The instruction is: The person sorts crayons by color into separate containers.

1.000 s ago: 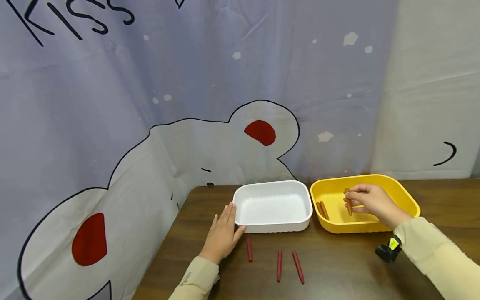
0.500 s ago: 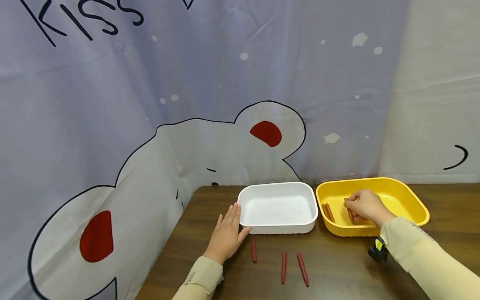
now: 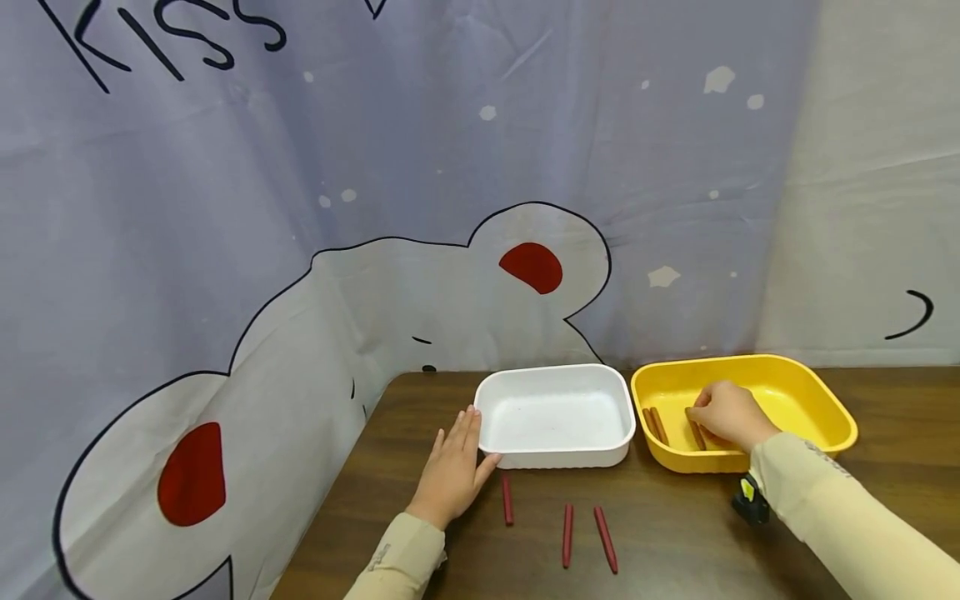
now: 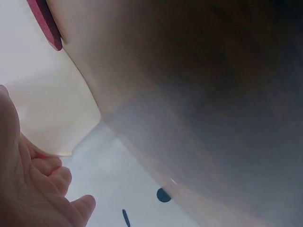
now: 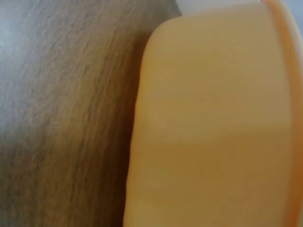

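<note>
In the head view, my right hand (image 3: 731, 412) reaches down into the yellow tray (image 3: 806, 417). Its thumb and fingertips pinch an orange-brown crayon (image 3: 696, 432) low over the tray floor. Two more orange-brown crayons (image 3: 656, 425) lie side by side at the tray's left end. My left hand (image 3: 448, 475) rests with straight fingers along the left end of the white tray (image 3: 555, 457), its thumb at the front corner. The left wrist view shows the curled lower fingers (image 4: 52, 189) of that hand beside the tray. Only the yellow tray's outer wall (image 5: 213, 118) shows in the right wrist view.
Three dark red crayons (image 3: 567, 536) lie on the brown wooden table (image 3: 675, 533) in front of the white tray. The two trays stand side by side near the back edge. A printed curtain (image 3: 420, 167) hangs behind the table.
My right hand has lowered the orange-brown crayon towards the yellow tray's floor, and the crayon now lies close beside the other two. My left hand keeps its place at the white tray.
</note>
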`<action>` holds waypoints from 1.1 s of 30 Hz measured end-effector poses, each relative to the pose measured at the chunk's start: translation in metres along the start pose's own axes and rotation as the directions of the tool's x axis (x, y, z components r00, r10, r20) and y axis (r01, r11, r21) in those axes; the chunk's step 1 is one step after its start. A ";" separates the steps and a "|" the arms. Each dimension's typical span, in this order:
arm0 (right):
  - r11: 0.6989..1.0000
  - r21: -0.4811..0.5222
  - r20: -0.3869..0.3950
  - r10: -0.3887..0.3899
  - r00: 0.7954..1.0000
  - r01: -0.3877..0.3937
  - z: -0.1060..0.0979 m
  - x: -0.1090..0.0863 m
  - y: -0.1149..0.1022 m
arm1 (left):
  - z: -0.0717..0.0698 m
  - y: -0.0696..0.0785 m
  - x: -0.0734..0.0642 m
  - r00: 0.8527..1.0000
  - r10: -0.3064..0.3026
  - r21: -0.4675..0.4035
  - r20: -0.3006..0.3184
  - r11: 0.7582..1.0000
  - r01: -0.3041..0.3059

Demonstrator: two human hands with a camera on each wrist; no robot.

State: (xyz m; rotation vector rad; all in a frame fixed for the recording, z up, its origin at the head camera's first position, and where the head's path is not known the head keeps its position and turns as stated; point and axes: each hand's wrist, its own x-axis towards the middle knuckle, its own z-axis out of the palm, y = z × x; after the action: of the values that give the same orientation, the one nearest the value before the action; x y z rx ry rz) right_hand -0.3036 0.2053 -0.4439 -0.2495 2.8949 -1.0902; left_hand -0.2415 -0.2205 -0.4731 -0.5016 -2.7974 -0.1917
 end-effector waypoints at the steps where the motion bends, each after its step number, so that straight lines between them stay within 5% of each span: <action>1: 1.000 -0.010 0.000 -0.001 1.000 0.001 -0.001 -0.001 -0.001 | 0.000 0.000 0.000 1.000 0.000 0.000 0.000 1.000 0.000; 19: 0.994 -0.049 -0.110 -0.106 0.988 0.101 -0.005 -0.017 -0.017 | 0.000 0.001 0.000 1.000 -0.004 0.003 0.003 1.000 0.004; 33: 0.964 -0.081 -0.269 -0.266 0.926 0.253 0.017 -0.056 -0.040 | 0.000 0.001 0.000 1.000 -0.003 0.000 0.006 1.000 0.003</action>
State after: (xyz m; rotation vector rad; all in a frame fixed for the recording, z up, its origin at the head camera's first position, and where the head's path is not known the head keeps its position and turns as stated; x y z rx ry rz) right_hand -0.2418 0.1740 -0.4318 -0.5382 3.2098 -1.1831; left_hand -0.2414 -0.2196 -0.4733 -0.4992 -2.8042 -0.1913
